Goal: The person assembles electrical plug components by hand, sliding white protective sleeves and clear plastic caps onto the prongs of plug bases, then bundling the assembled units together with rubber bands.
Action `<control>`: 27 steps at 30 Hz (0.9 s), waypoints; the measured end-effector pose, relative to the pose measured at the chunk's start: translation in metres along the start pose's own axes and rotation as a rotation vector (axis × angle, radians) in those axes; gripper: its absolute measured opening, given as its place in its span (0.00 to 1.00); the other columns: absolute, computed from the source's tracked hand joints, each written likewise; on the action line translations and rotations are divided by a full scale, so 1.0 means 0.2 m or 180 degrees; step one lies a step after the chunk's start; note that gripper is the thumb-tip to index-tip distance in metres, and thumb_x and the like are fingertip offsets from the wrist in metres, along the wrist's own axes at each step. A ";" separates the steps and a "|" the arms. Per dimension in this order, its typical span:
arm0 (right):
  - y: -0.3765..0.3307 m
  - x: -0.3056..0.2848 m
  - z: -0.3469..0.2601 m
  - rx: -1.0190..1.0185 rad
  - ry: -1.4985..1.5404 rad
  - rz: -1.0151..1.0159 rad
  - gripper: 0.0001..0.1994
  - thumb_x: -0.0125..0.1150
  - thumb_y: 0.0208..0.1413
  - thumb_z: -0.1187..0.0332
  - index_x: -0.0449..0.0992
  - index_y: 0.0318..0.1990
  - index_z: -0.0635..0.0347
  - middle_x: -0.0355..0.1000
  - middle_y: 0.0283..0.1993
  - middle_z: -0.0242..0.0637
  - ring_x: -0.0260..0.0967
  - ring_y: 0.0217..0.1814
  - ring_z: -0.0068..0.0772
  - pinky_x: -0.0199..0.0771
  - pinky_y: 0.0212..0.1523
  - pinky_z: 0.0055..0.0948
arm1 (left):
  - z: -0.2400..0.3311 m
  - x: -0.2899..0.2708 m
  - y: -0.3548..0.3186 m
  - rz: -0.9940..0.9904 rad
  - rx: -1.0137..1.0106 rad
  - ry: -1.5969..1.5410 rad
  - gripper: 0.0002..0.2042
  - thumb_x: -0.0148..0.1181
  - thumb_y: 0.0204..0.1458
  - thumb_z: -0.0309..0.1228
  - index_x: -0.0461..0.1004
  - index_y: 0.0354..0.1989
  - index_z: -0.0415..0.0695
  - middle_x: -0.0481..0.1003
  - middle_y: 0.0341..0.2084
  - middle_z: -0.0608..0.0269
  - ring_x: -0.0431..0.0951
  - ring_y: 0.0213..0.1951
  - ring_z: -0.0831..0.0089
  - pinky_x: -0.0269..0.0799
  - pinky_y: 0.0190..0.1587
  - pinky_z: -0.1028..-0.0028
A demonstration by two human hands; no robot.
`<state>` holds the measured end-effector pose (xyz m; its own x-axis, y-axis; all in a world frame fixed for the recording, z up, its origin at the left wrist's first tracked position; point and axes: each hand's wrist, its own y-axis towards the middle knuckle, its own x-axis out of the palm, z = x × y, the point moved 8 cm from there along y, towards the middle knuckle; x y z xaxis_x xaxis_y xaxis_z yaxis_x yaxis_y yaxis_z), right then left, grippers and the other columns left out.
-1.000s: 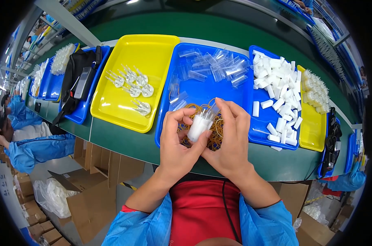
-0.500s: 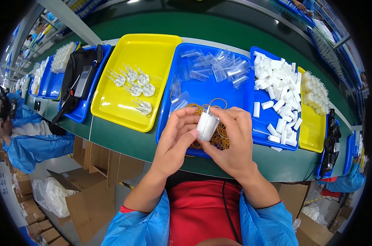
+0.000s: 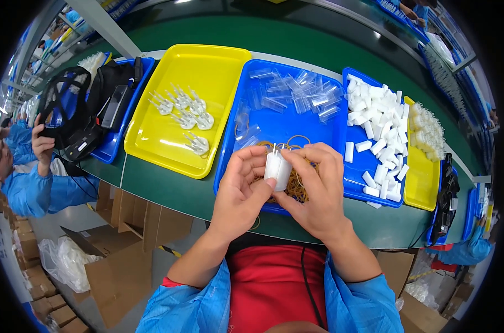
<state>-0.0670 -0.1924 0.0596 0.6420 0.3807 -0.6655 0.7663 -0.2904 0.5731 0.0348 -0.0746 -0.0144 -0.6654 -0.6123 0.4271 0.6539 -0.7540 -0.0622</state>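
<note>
My left hand (image 3: 238,194) and my right hand (image 3: 321,191) together hold a white plug adapter (image 3: 277,171) with metal pins pointing up. Fingers close on it from both sides, with my left thumb across its lower front. Behind and beneath my hands, brown rubber bands (image 3: 297,191) lie heaped in the near part of a blue tray (image 3: 274,123). Clear plastic sleeves (image 3: 302,91) are scattered over that tray's far half. To the left, a yellow tray (image 3: 207,64) carries several white plug pieces (image 3: 196,119) with upright pins.
White rectangular blocks (image 3: 377,119) fill another blue tray on the right. Beyond it is a yellow tray (image 3: 420,186) with pale pronged parts (image 3: 426,130). A co-worker's hand (image 3: 43,145) grips a black strapped headset (image 3: 69,114) at left. Open cardboard boxes (image 3: 121,277) stand below the table.
The plug adapter has tipped more upright in my hands, its pins now plainer to see. At left, the co-worker has brought the black headset away from the head, toward the tray.
</note>
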 end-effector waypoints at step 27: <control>0.30 0.34 0.30 -0.0053 0.0152 -0.1405 0.11 0.75 0.59 0.70 0.83 0.47 0.60 0.82 0.49 0.45 0.78 0.54 0.54 0.79 0.56 0.50 | 0.18 -0.13 -0.03 0.0354 0.1138 0.1508 0.24 0.60 0.70 0.17 0.67 0.73 0.31 0.72 0.63 0.52 0.77 0.64 0.68 0.77 0.66 0.70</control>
<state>0.0228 -0.2372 0.0197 0.2513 0.5053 -0.8255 0.9660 -0.0769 0.2470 0.0611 -0.0458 0.0074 -0.6204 -0.7841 -0.0181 0.7546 -0.6030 0.2588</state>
